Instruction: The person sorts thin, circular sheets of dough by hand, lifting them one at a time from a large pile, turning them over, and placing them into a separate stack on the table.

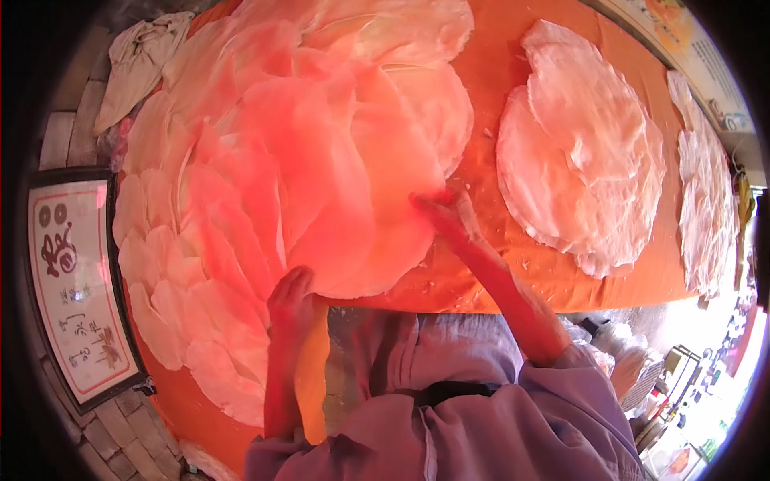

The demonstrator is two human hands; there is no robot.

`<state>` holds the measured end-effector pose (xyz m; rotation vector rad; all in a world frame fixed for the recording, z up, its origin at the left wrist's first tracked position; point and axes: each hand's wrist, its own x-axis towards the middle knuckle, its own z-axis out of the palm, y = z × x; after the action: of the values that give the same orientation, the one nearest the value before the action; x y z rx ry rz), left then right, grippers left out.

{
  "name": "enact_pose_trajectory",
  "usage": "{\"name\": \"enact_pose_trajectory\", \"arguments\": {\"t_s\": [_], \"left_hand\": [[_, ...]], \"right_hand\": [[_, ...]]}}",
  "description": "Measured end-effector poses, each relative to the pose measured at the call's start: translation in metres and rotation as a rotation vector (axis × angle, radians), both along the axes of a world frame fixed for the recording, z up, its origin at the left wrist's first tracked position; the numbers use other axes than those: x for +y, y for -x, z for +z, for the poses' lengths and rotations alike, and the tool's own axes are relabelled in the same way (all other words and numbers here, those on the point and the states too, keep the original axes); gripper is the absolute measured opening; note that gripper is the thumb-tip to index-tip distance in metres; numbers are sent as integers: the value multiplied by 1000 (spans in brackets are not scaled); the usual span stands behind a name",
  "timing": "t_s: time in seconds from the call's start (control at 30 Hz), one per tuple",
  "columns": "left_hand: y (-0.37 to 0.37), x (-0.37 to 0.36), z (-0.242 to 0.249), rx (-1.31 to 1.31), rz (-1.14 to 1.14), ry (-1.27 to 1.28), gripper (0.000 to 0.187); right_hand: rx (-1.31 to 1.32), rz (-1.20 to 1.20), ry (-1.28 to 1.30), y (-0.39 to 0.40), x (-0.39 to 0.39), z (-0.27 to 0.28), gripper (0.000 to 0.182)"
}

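Note:
Thin, round, translucent dough sheets point(321, 176) overlap in a wide fanned heap on the orange-covered table. My right hand point(451, 212) pinches the right edge of a large sheet near the table's front, thumb and fingers closed on it. At the heap's front edge, my left hand point(289, 293) is closed, its fingers curled together against the sheets; what lies inside its grip is hidden. A yellow-orange flap point(311, 385) hangs just beside my left forearm.
A stack of pale sheets point(581, 152) lies to the right, and another stack point(706, 200) sits at the far right. A framed sign point(80, 280) stands on the left by a brick floor. A cream cloth point(144, 64) lies at the back left. The orange tablecloth point(481, 280) is creased, with small crumbs.

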<state>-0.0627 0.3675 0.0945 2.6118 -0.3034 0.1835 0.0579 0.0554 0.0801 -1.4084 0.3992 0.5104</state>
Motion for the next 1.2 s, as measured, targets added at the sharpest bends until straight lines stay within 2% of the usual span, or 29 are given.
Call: {"name": "enact_pose_trajectory", "arguments": {"t_s": [0.07,0.17,0.23,0.3,0.4,0.47,0.53,0.6,0.67,0.7,0.73,0.8,0.83,0.87,0.97,1.0,1.03,1.1,1.17,1.2], "left_hand": [[-5,11,14,49,-45,-10,37],[-7,3,49,71,-66,-37,36],[-7,-13,61,8,-31,-54,33],[5,-38,64,-89,37,-74,29],[37,-73,40,319,117,301,26],[50,-104,19,872,129,627,25],[62,-129,-13,1471,376,1067,30],[71,-139,-46,1359,207,1493,34],[59,-173,-28,781,77,1072,41],[54,-190,-18,515,114,817,45],[46,-200,-18,526,202,981,48],[37,-200,-30,757,229,1390,53],[33,-190,-45,976,152,1633,55],[31,-185,-58,1200,60,1870,58],[9,-208,-31,1119,247,1730,64],[5,-216,-22,1084,272,1828,60],[3,-220,-21,1043,233,1784,56],[-2,-227,-21,959,151,1699,51],[-11,-233,-19,949,178,1726,45],[-15,-234,-18,940,194,1739,43]], "right_hand": [[-132,16,48,1,3,34,27],[-272,-100,127,17,-10,100,20],[-208,-190,87,25,-56,98,18],[-231,-222,66,36,-107,63,17],[-103,-194,217,54,-142,25,17],[-81,-182,235,50,-128,57,17],[-135,-203,158,42,-115,89,18],[-115,-235,112,48,-127,127,19],[-114,-281,99,59,-144,137,21],[-125,-311,102,65,-157,135,22],[-132,-342,103,71,-172,131,23],[-112,-186,511,91,-216,86,26],[-103,-104,712,91,-219,82,27],[-86,-85,1091,93,-216,79,37],[-430,-156,1339,97,-192,74,47],[-486,-71,1214,104,-176,71,50],[-545,5,1092,108,-158,69,53],[-601,218,609,101,-119,73,51],[-485,350,480,95,-102,62,47],[-455,336,503,92,-100,61,41]]}}
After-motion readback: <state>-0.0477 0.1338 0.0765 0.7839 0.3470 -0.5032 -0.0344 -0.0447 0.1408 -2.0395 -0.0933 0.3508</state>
